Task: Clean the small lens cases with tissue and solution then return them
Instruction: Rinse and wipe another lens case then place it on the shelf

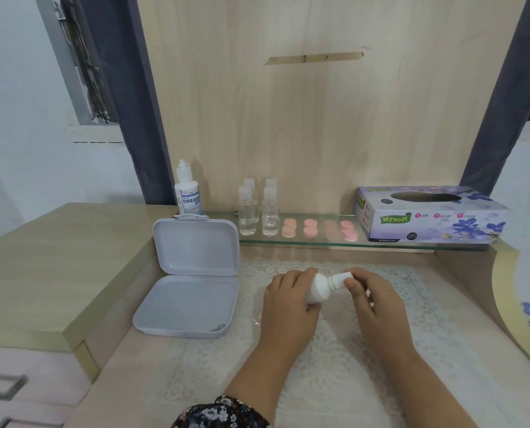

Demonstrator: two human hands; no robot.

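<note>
Our left hand [291, 296] has its grip around a white solution bottle [318, 289], and the right hand [369, 294] pinches its cap [342, 278]. We should keep the bottle steady and turn only the cap. The pink lens cases [319, 230] wait on the glass shelf [304, 242], well beyond both grips.

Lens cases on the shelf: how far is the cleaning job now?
Early. The open grey box looks ready. In hand: left hand holds a white bottle, right hand pinches its cap. The pink lens cases and tissue box sit on the shelf, apparently untouched.
</note>
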